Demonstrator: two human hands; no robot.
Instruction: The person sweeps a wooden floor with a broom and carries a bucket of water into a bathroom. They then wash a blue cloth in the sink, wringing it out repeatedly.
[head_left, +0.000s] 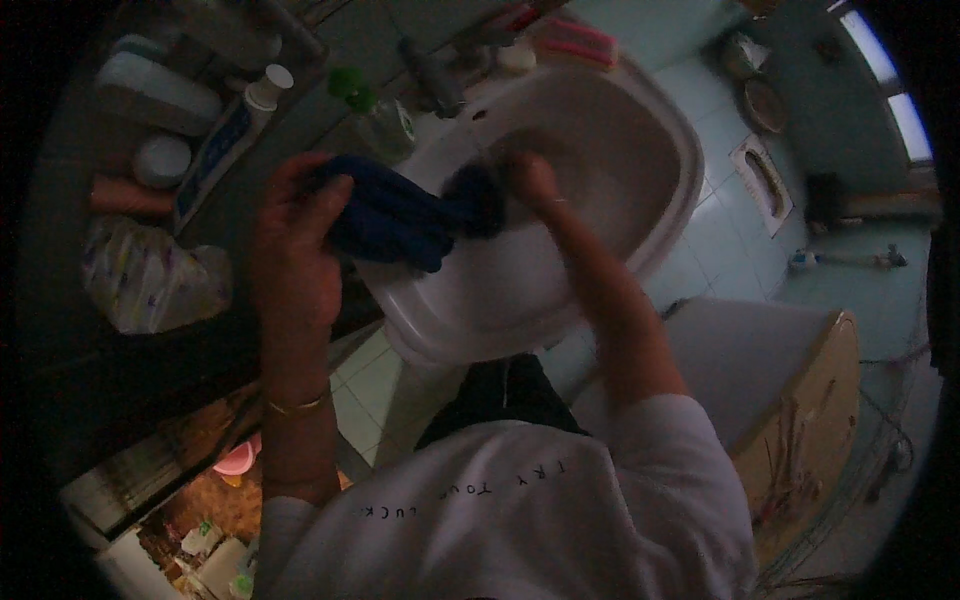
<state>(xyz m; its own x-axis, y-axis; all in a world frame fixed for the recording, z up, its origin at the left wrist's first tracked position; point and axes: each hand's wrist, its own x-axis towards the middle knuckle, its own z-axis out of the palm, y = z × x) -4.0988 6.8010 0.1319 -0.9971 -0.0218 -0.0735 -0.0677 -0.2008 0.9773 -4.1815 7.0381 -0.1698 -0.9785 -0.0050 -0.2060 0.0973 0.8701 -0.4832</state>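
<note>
My left hand (300, 232) grips one end of a dark blue cloth (390, 214), with the thumb on top. The cloth spans the left rim of a white washbasin (480, 292) and bunches up towards its middle. Over the bowl, my right hand (534, 180) is curled beside the bunched end. Motion blur and dim light hide whether its fingers hold the fabric. A faucet (435, 79) stands at the basin's back edge, above the overflow hole.
On the left ledge are a toothpaste tube (232, 142), a round white jar (162, 160) and a patterned plastic bag (154, 277). A green-topped clear bottle (382, 124) stands by the faucet. A pink brush (577, 43) lies on the rim. At right is a washing machine-like white appliance (750, 341).
</note>
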